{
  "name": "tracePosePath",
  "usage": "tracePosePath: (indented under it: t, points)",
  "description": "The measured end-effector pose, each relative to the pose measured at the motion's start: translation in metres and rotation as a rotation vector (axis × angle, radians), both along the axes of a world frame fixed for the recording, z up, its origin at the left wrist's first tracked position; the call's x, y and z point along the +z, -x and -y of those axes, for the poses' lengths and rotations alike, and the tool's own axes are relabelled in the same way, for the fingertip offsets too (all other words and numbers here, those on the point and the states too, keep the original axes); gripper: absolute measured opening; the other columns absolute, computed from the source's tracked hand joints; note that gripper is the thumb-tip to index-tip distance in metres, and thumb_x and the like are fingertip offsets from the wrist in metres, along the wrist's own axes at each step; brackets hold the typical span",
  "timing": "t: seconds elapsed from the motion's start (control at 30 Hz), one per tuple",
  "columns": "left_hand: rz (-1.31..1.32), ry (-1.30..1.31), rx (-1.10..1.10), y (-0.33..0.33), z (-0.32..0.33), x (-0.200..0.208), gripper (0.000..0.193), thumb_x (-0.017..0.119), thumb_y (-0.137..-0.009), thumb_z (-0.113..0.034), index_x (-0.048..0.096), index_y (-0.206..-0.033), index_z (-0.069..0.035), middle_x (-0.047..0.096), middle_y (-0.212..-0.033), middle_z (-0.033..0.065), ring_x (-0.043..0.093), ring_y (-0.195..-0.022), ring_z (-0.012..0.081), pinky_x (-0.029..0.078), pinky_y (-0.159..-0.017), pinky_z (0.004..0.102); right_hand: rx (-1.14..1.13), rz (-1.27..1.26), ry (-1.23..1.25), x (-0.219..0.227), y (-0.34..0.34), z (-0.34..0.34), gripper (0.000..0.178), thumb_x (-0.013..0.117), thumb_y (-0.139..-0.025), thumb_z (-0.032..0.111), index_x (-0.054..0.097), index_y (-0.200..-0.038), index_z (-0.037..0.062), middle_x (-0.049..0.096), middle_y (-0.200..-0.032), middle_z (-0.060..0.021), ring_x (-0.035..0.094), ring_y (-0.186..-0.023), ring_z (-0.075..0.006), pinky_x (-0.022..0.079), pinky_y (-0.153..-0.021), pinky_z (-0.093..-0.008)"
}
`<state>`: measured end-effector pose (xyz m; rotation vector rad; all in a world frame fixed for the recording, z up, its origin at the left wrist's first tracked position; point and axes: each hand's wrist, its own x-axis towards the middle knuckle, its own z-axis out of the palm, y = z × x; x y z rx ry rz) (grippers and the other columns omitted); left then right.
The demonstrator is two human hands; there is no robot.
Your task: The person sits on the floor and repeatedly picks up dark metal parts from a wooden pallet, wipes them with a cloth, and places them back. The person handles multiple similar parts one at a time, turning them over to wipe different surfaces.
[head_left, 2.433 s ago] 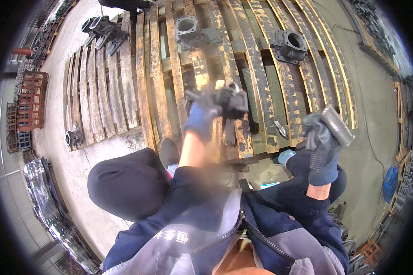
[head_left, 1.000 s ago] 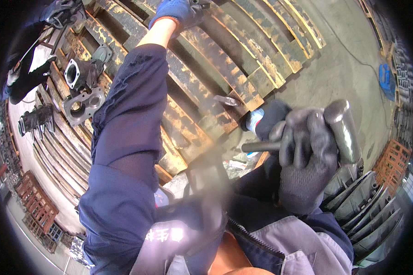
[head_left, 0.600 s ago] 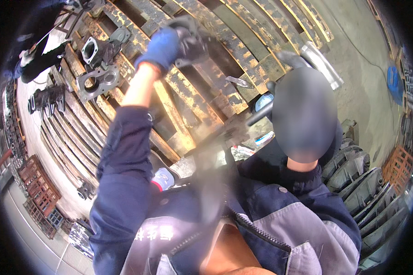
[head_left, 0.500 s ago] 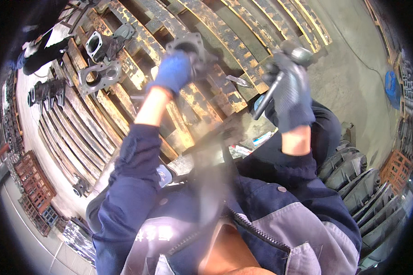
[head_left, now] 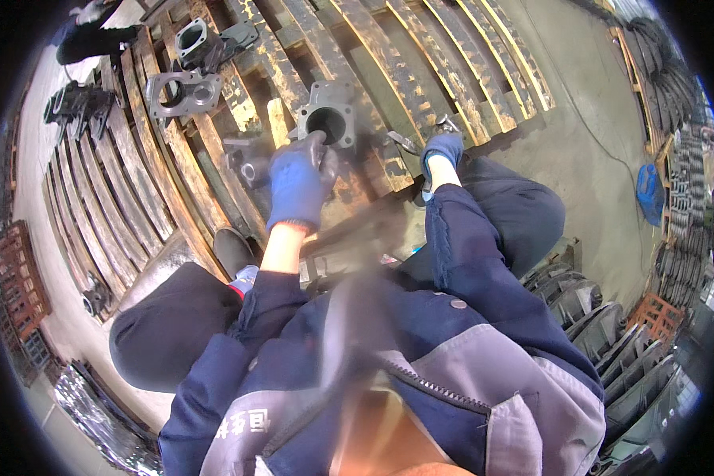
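Observation:
A grey metal casting (head_left: 331, 97) with a square flange and a round bore sits on the wooden pallet in front of me, its bore facing up toward me. My left hand (head_left: 297, 184), in a blue glove with dark fingers, is closed at the near-left edge of its flange. Left of that hand is a smaller grey part (head_left: 250, 165) with a round boss. My right hand (head_left: 443, 148), also gloved, reaches to the pallet's near right edge with its fingers curled. What it holds is hard to make out. A flat metal tool (head_left: 403, 143) lies just left of it.
More castings (head_left: 201, 46) and a two-hole flange part (head_left: 184, 94) lie on the slatted pallet (head_left: 381, 59). A dark casting (head_left: 79, 107) stands at the far left. Stacked metal parts (head_left: 587, 313) are at my right, with a blue object (head_left: 650, 194) beyond on the floor.
My right hand has swung down and left to the pallet edge; the hammer it held is no longer clearly seen. The casting has come nearer and settled, with my left hand lower at its flange.

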<state>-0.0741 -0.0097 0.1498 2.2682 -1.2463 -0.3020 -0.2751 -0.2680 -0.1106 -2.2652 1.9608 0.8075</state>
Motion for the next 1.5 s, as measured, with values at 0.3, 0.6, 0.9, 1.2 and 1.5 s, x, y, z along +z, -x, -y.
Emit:
tracePosePath:
  t: [0.3, 0.6, 0.9, 1.2, 1.5]
  points:
    - [-0.136, -0.033, 0.127, -0.005, -0.041, 0.003, 0.025, 0.065, -0.084, -0.024, 0.069, -0.101, -0.006, 0.07, -0.092, 0.0177, 0.068, -0.087, 0.0332, 0.053, -0.078, 0.0408, -0.136, 0.339, 0.079, 0.135, -0.034, -0.056, 0.026, 0.054, -0.091, 0.022, 0.071, -0.101, 0.0047, 0.07, -0.107, -0.0189, 0.068, -0.101, -0.0338, 0.055, -0.084, -0.0429]
    - [-0.167, -0.011, 0.131, -0.004, -0.048, -0.011, 0.02, 0.066, -0.084, -0.023, 0.069, -0.095, -0.007, 0.069, -0.086, 0.0184, 0.068, -0.082, 0.0346, 0.053, -0.074, 0.0403, 0.141, 0.283, -0.294, 0.162, -0.049, -0.068, 0.035, 0.046, -0.094, 0.021, 0.068, -0.113, 0.0017, 0.062, -0.122, -0.0207, 0.061, -0.115, -0.0364, 0.05, -0.094, -0.0446]
    - [-0.253, -0.112, 0.33, -0.01, -0.036, -0.019, 0.03, 0.063, -0.088, -0.029, 0.067, -0.108, -0.007, 0.069, -0.092, 0.0205, 0.067, -0.088, 0.0357, 0.052, -0.078, 0.0421, 0.069, 0.332, -0.243, 0.168, -0.039, -0.083, 0.028, 0.049, -0.095, 0.022, 0.066, -0.114, 0.0126, 0.066, -0.116, -0.0192, 0.062, -0.112, -0.0357, 0.05, -0.092, -0.0473]
    - [-0.444, -0.271, 0.466, -0.045, 0.012, -0.024, 0.054, 0.046, -0.098, -0.047, 0.052, -0.131, -0.005, 0.062, -0.123, 0.0227, 0.058, -0.116, 0.0377, 0.046, -0.098, 0.043, 0.074, 0.283, -0.219, 0.196, -0.059, -0.074, 0.033, 0.057, -0.09, 0.022, 0.066, -0.117, 0.0064, 0.065, -0.119, -0.0199, 0.062, -0.113, -0.0361, 0.051, -0.094, -0.0439]
    - [-0.929, -0.3, 0.453, -0.089, 0.026, -0.126, 0.06, 0.032, -0.101, -0.051, 0.053, -0.133, -0.004, 0.058, -0.129, 0.0218, 0.056, -0.118, 0.0398, 0.043, -0.1, 0.0453, 1.007, -0.216, -0.219, 0.083, -0.096, -0.075, 0.048, 0.054, -0.094, 0.035, 0.053, -0.131, 0.0052, 0.063, -0.125, -0.0138, 0.056, -0.123, -0.021, 0.049, -0.093, -0.0319]
